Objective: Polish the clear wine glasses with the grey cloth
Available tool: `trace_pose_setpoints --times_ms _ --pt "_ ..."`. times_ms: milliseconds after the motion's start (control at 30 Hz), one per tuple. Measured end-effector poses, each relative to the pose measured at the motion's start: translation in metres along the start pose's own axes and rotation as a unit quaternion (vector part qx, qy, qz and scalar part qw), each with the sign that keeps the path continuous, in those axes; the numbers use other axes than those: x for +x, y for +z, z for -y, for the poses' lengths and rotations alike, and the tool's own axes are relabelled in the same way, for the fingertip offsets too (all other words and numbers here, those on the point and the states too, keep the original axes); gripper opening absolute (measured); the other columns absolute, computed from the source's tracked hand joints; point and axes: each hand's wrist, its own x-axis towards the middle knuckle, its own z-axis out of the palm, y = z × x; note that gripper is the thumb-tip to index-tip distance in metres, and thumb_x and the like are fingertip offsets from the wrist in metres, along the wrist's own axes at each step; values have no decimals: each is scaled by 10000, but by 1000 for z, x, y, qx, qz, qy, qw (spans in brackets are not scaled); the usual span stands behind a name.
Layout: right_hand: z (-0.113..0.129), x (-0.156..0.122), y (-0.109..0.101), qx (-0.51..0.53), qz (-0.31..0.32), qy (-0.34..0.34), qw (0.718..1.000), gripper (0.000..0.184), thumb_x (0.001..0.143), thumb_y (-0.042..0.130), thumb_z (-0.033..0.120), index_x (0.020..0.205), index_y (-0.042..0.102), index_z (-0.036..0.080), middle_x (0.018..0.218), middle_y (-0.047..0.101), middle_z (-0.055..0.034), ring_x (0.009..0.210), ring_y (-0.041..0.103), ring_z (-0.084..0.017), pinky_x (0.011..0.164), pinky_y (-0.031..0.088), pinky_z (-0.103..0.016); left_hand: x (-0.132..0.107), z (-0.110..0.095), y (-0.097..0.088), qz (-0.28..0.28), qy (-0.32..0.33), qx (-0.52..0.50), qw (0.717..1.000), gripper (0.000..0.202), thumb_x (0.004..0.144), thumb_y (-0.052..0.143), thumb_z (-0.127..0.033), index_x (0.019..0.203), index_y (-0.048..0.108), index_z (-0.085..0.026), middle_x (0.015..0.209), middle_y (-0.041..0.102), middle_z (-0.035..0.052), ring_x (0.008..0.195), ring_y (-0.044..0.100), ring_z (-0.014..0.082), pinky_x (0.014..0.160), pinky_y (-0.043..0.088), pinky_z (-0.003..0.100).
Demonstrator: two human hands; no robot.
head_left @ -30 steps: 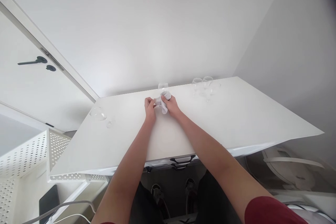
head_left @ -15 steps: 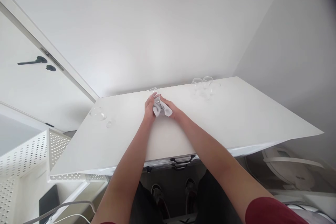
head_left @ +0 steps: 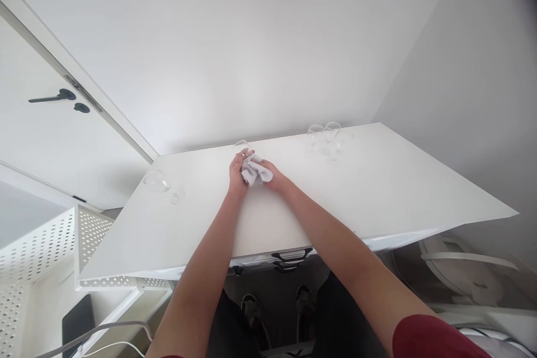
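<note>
1. The left hand (head_left: 237,172) has its grip closed around the glass (head_left: 242,147), fingers curled over the side of the bowl.
2. The right hand (head_left: 273,177) has its grip clamped on the cloth (head_left: 255,173); folds hide some of the fingers.
3. The cloth is pale and bunched, lying between the two hands and against the lower part of the glass.
4. The bowl of the glass juts out just beyond the cloth, leaning left; the stem and foot are hidden.
5. The counter (head_left: 356,196) spreads beneath the cloth and out to both sides; I cannot tell whether the glass touches it.
6. Well right of the cloth, stemmed glasses (head_left: 333,133) stand close together; their exact number is hard to tell.
7. Well left of the cloth is a lone glass (head_left: 158,182).
8. Farther left of the cloth is a door (head_left: 37,140) with a black handle (head_left: 52,97).
9. Nearer the person than the cloth, below the counter, are black pulls (head_left: 292,257).
</note>
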Motion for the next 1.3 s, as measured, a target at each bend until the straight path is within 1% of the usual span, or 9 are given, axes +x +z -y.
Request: trace_pose_setpoints --times_ms 100,233,333,600,833,900,1000,1100,1300 --pt "0 0 -2 4 17 -1 1000 403 782 719 570 906 640 195 847 683 -44 788 626 -200 713 497 -321 0 -1 0 19 -10 -1 1000 596 867 698 -658 1245 710 -197 1396 667 165 1225 669 294 1051 531 438" --pt "-4 3 1 -190 -89 -142 967 316 832 676 511 892 623 205 805 654 -11 748 571 -174 707 455 -303 1 0 -2 -27 10 26 999 591 819 786 -599 1262 687 -221 1435 646 147 1239 660 287 1047 530 426" --pt "-6 6 0 -251 -127 -168 945 280 878 600 487 834 601 211 752 627 6 706 541 -167 683 433 -297 2 1 -3 -56 8 58 997 608 789 826 -572 1276 678 -239 1436 645 132 1187 681 264 995 548 397" --pt "-13 19 -14 -97 -202 -147 963 371 836 629 571 779 561 211 715 586 13 662 537 -153 628 453 -279 4 4 -1 -49 8 74 996 553 745 878 -512 1196 729 -229 1349 666 110 1100 703 231 990 558 398" --pt "-8 13 -23 -39 -440 -188 877 283 910 552 506 932 554 224 883 633 -32 811 596 -174 709 505 -291 0 2 0 -35 101 76 991 701 705 930 -433 1305 604 -274 1471 580 149 1252 663 312 1074 521 492" --pt "-7 12 -24 -11 -431 -156 889 262 867 609 473 931 558 223 877 639 -34 804 601 -180 681 506 -289 -1 0 0 -34 112 67 991 723 713 929 -419 1313 546 -297 1490 561 153 1310 631 316 1077 514 486" --pt "-4 15 -18 94 -309 -114 939 280 793 673 450 919 589 214 874 675 -40 791 627 -193 667 517 -295 -2 -1 2 -11 105 58 993 704 710 931 -408 1257 501 -303 1471 570 148 1310 635 307 1074 513 482" --pt "0 18 -10 190 -200 -125 953 333 806 651 513 936 604 210 917 712 -65 834 666 -217 701 539 -316 -3 -2 4 -2 104 57 993 706 696 937 -409 1215 470 -304 1427 604 128 1244 675 282 1067 524 468" --pt "0 15 -11 88 -190 -147 967 363 794 681 536 937 618 208 912 700 -57 852 660 -215 746 537 -324 -10 -9 12 -29 125 69 989 684 707 927 -350 1208 462 -318 1347 633 88 1195 684 250 1004 548 407"
